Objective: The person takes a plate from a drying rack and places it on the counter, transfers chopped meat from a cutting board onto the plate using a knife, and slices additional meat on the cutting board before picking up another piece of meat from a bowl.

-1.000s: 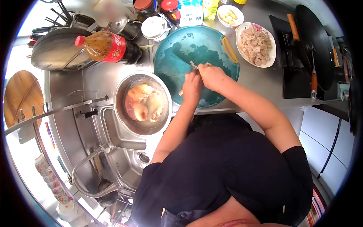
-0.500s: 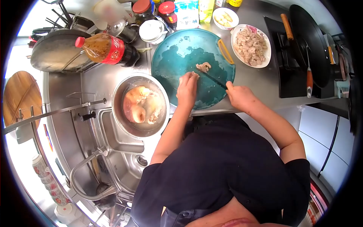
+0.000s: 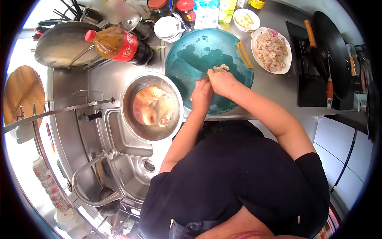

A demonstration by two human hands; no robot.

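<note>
On the round teal cutting board (image 3: pixel 187 51), my left hand (image 3: pixel 202 92) has its fingers curled over a piece of meat, of which only a pale bit shows beside the hand. My right hand (image 3: pixel 221 83) is closed against the left fingertips, round a knife whose handle is hidden. The knife's blade (image 3: pixel 188 68) reflects the teal board and points up and left. Small cut pieces of meat (image 3: pixel 221 68) lie just beyond my right hand. More cut meat (image 3: pixel 271 51) fills a white plate (image 3: pixel 289 63) right of the board.
A metal bowl (image 3: pixel 128 126) with large meat pieces in liquid stands left, beside the sink (image 3: pixel 127 139). Behind it are a cola bottle (image 3: pixel 125 46) and a white lidded pot (image 3: pixel 165 28). A small bowl (image 3: pixel 246 19), jars, the stove (image 3: pixel 306 87) and a wok (image 3: pixel 332 51) line the back and right.
My right hand has moved left with the knife, from the board's right edge to my left hand. The blade now extends left past the fingers. The whole view has shifted slightly.
</note>
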